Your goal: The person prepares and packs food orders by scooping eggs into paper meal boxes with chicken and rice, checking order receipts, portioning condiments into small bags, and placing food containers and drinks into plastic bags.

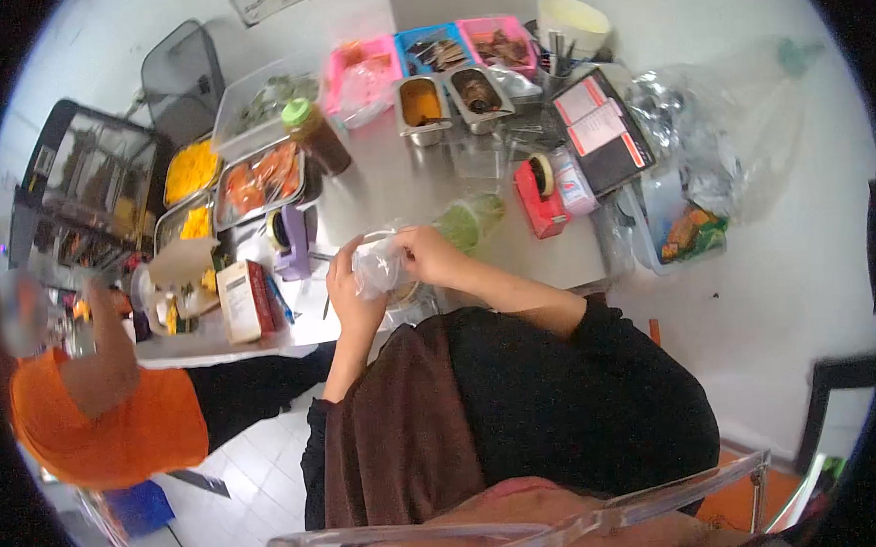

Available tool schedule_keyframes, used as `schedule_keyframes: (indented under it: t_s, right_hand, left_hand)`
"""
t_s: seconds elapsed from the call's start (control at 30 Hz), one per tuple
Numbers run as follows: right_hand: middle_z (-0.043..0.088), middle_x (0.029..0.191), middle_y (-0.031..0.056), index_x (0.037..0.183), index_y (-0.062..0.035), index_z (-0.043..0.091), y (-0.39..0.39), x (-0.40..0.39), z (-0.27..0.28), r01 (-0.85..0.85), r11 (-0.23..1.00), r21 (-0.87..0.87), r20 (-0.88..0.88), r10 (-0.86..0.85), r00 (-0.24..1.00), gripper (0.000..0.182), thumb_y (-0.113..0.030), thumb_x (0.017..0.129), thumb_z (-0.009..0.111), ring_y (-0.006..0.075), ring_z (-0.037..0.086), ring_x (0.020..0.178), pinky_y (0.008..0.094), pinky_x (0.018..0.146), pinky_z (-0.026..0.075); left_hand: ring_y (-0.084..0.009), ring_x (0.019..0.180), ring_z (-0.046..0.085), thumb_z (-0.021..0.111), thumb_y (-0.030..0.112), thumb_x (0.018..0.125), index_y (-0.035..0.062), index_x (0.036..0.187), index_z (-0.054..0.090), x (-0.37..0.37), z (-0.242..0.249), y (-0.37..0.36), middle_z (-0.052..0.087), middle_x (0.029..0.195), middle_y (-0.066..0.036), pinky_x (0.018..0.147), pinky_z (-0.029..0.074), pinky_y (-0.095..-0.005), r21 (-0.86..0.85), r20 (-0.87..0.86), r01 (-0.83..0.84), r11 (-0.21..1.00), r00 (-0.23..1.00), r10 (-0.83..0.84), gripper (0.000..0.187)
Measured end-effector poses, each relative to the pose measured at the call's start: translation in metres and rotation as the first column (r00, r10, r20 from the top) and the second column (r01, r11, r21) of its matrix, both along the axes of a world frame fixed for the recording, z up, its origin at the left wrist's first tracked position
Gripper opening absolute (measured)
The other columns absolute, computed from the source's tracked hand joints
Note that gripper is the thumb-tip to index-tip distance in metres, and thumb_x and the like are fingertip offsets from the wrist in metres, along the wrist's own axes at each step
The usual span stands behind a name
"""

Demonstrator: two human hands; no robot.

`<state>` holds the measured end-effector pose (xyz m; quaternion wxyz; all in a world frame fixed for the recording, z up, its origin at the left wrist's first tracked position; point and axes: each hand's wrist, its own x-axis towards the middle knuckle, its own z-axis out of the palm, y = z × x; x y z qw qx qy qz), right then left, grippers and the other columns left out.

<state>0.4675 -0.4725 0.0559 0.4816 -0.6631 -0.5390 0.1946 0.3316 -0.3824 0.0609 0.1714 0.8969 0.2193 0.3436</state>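
Over the front edge of the steel table point(358, 194), a clear plastic bag point(380, 268) is held between my two hands. The fingers of my left hand point(350, 286) are closed on its left side. My right hand point(424, 255) pinches the bag's right side near the top. A pale rim shows at the upper edge of the bag; what is inside cannot be made out. Just right of my right hand lies a clear bag with green contents point(471, 222). A purple tape dispenser point(289, 242) stands left of my left hand.
Trays of orange food point(259, 183), a green-capped bottle point(315, 136) and pink bins point(364, 78) stand behind. To the right are a red tape dispenser point(541, 198) and a plastic tub point(663, 229). A co-worker in orange point(115, 410) is at left, beside a box point(246, 301).
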Motion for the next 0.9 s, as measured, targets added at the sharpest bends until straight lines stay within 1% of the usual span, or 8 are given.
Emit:
schedule_keyframes:
  t_s: [0.23, 0.3, 0.43, 0.47, 0.57, 0.63, 0.73, 0.9]
  right_hand:
    - [0.060, 0.081, 0.0145, 0.097, 0.0001, 0.053, -0.014, -0.015, 0.010, 0.163, 0.970, 0.180, 0.139, -0.189, 0.972, 0.030, 0.001, 0.068, 0.060, 0.0259, 0.059, 0.072, 0.0329, 0.069, 0.047]
    - [0.057, 0.083, 0.0122, 0.098, -0.0005, 0.052, -0.006, -0.017, -0.005, 0.153, 0.973, 0.173, -0.132, -0.131, 0.982, 0.028, 0.001, 0.071, 0.061, 0.0204, 0.058, 0.075, 0.0300, 0.068, 0.047]
    - [0.051, 0.087, 0.0083, 0.095, -0.0005, 0.050, 0.002, -0.032, -0.024, 0.198, 0.910, 0.365, -0.343, -0.066, 0.937, 0.022, -0.001, 0.075, 0.060, 0.0136, 0.055, 0.078, 0.0261, 0.066, 0.047]
    - [0.048, 0.089, 0.0082, 0.093, -0.0016, 0.054, 0.000, -0.035, -0.022, 0.157, 0.900, 0.407, -0.212, -0.074, 0.974, 0.020, -0.001, 0.074, 0.061, 0.0165, 0.053, 0.079, 0.0270, 0.067, 0.045]
    - [0.048, 0.087, 0.0081, 0.089, -0.0038, 0.058, -0.003, -0.038, -0.018, -0.062, 0.926, 0.373, 0.161, 0.002, 0.987, 0.017, -0.001, 0.072, 0.062, 0.0196, 0.052, 0.081, 0.0289, 0.070, 0.044]
    - [0.049, 0.087, 0.0081, 0.086, -0.0056, 0.061, -0.001, -0.039, -0.022, -0.098, 0.934, 0.344, 0.185, 0.035, 0.982, 0.016, -0.001, 0.071, 0.062, 0.0220, 0.051, 0.085, 0.0301, 0.072, 0.042]
    - [0.054, 0.088, 0.0090, 0.085, -0.0051, 0.062, -0.003, -0.033, -0.018, -0.168, 0.915, 0.368, 0.354, 0.030, 0.935, 0.012, -0.001, 0.073, 0.061, 0.0221, 0.052, 0.083, 0.0294, 0.071, 0.043]
    - [0.060, 0.083, 0.0089, 0.091, -0.0028, 0.056, 0.000, -0.045, -0.033, 0.107, 0.973, 0.204, -0.457, -0.002, 0.890, 0.012, -0.004, 0.080, 0.059, 0.0145, 0.054, 0.069, 0.0258, 0.064, 0.044]
  left_hand:
    - [-0.0324, 0.071, 0.059, 0.062, 0.004, 0.063, -0.0010, 0.079, 0.060, 0.006, 0.025, -0.004, 0.060, 0.074, -0.017, 0.063, 0.046, -0.0378, -0.113, -0.192, 0.021, 0.993, 0.980, -0.042, 0.018]
    - [-0.0285, 0.068, 0.061, 0.063, 0.005, 0.066, -0.0020, 0.080, 0.060, 0.006, 0.022, 0.006, 0.061, 0.071, -0.016, 0.060, 0.047, -0.0360, -0.296, -0.243, -0.011, 0.955, 0.968, -0.064, 0.016]
    - [-0.0172, 0.071, 0.060, 0.063, 0.009, 0.075, -0.0011, 0.086, 0.060, -0.001, -0.004, 0.031, 0.062, 0.079, -0.008, 0.056, 0.048, -0.0288, -0.871, 0.004, 0.053, 0.489, 0.995, -0.102, 0.015]
    - [-0.0171, 0.072, 0.060, 0.062, 0.009, 0.076, -0.0003, 0.089, 0.059, -0.004, -0.022, 0.038, 0.062, 0.081, -0.008, 0.055, 0.048, -0.0281, -0.940, 0.076, 0.095, 0.327, 0.995, -0.071, 0.016]
    - [-0.0156, 0.073, 0.058, 0.060, 0.008, 0.077, 0.0026, 0.103, 0.054, -0.013, -0.055, 0.045, 0.059, 0.089, -0.007, 0.055, 0.046, -0.0263, -0.988, 0.148, 0.149, 0.042, 0.989, -0.029, 0.027]
    - [-0.0153, 0.073, 0.058, 0.060, 0.007, 0.078, 0.0038, 0.106, 0.053, -0.016, -0.054, 0.042, 0.059, 0.088, -0.006, 0.057, 0.045, -0.0262, -0.977, 0.191, 0.195, 0.081, 0.980, -0.057, 0.030]
    - [-0.0158, 0.076, 0.058, 0.059, 0.007, 0.078, 0.0044, 0.108, 0.052, -0.013, -0.029, 0.030, 0.058, 0.090, -0.006, 0.060, 0.047, -0.0265, -0.946, 0.267, 0.281, -0.164, 0.958, 0.104, 0.031]
    - [-0.0187, 0.081, 0.059, 0.060, 0.002, 0.077, 0.0011, 0.104, 0.052, -0.014, -0.026, 0.025, 0.058, 0.094, -0.007, 0.069, 0.051, -0.0322, -0.966, 0.215, 0.232, -0.111, 0.965, 0.148, 0.028]
